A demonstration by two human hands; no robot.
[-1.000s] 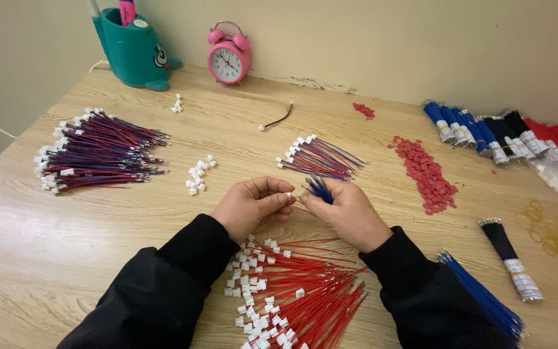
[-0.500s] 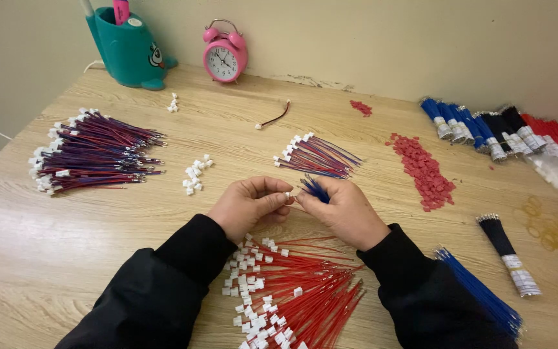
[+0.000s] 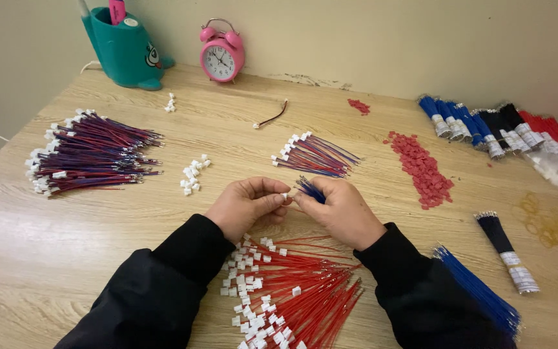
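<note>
Since a second ago, no real change: our left hand [image 3: 247,205] still pinches a white plug [image 3: 285,196]; right hand [image 3: 342,210] grips blue wires [image 3: 309,189], above the red pile [image 3: 298,284].

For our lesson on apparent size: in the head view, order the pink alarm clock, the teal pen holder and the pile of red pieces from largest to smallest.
1. Teal pen holder
2. Pile of red pieces
3. Pink alarm clock
The first two look close, so that order is unsure.
</note>
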